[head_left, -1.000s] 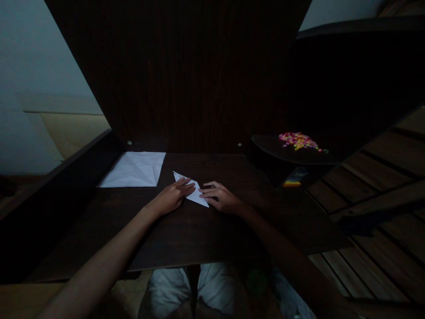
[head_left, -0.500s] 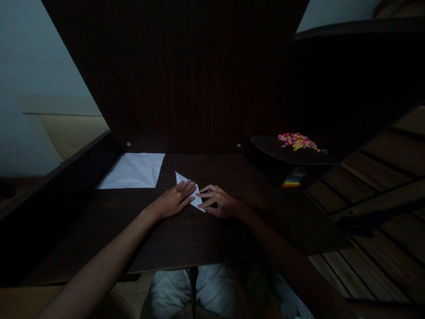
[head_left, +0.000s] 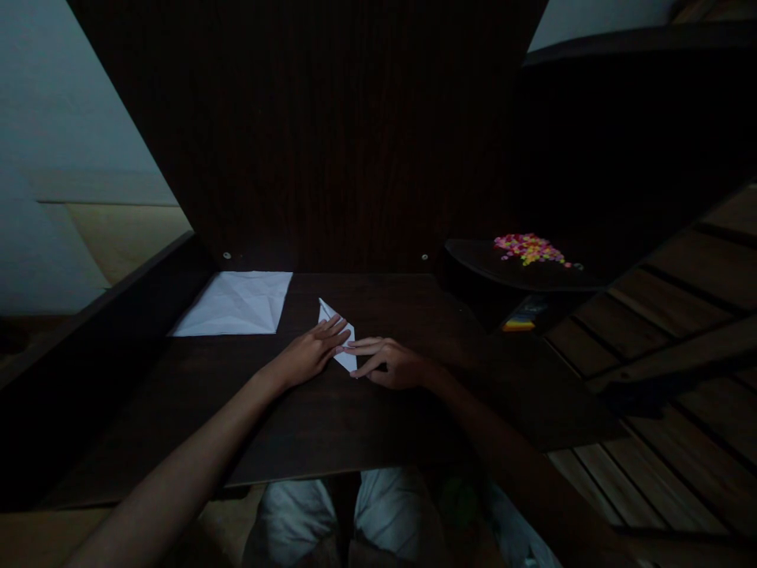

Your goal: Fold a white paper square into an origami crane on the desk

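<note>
A small folded piece of white paper (head_left: 346, 361), narrow and pointed at both ends, lies on the dark wooden desk (head_left: 331, 434). My left hand (head_left: 313, 352) rests on its left side with the fingers stretched flat across the middle. From the right, my right hand (head_left: 387, 363) touches the paper's right edge and lower tip with extended fingers, the thumb and forefinger spread apart. The parts of the paper under my left fingers are hidden. Farther left on the desk lies a larger creased white sheet (head_left: 240, 304), apart from both hands.
A heap of small pink, yellow and red pieces (head_left: 532, 249) sits on a curved dark shelf (head_left: 473, 256) at the right. Below it is a yellow-edged item (head_left: 519, 325). A dark panel (head_left: 331, 142) rises behind the desk, and a low side board (head_left: 106, 308) borders the left.
The folded paper has turned slightly, its upper tip shifting right and its lower tip left. My right fingers have moved a little left along with it.
</note>
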{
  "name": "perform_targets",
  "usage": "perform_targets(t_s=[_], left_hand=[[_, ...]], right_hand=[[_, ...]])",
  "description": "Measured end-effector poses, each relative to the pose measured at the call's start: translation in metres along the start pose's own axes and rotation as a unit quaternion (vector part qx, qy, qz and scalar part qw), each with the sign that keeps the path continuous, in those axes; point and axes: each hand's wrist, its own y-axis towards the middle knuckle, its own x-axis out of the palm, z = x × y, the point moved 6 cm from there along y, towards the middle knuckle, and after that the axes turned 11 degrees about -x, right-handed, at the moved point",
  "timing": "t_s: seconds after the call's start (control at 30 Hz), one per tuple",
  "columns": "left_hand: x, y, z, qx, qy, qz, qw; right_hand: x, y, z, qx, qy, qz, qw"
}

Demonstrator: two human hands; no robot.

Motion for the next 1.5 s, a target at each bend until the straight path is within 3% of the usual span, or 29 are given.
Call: perform_targets(t_s=[0.23,0.5,0.6,0.7,0.9,1.07,1.3,1.5], left_hand=[[-0.004,0.000,0.000,-0.010,-0.019,0.012,1.000],[0.003,0.000,-0.004,-0.022,-0.010,-0.025,0.999],[0.001,-0.002,-0.002,-0.015,-0.020,-0.036,0.999],[-0.001,-0.004,0.006,0.003,-0.043,-0.050,0.998],[-0.008,-0.007,0.033,0.056,-0.116,-0.072,0.989],[-0.011,-0.011,0.049,0.078,-0.177,-0.083,0.978],[-0.009,-0.012,0.052,0.080,-0.256,-0.076,0.960],[-0.013,-0.008,0.054,0.034,-0.360,-0.088,0.928]], right_hand=[[0.000,0.000,0.002,0.010,0.068,0.046,0.997],[0.002,0.004,-0.008,-0.035,0.007,0.040,0.999],[-0.001,0.005,-0.011,-0.047,0.016,0.076,0.996],[-0.010,0.005,-0.008,-0.018,0.012,0.145,0.989],[-0.027,-0.008,0.018,0.130,-0.047,0.274,0.952],[-0.021,-0.018,0.044,0.225,0.057,0.326,0.917],[-0.008,-0.021,0.063,0.261,0.191,0.384,0.865],[-0.010,-0.017,0.062,0.233,0.246,0.419,0.842]])
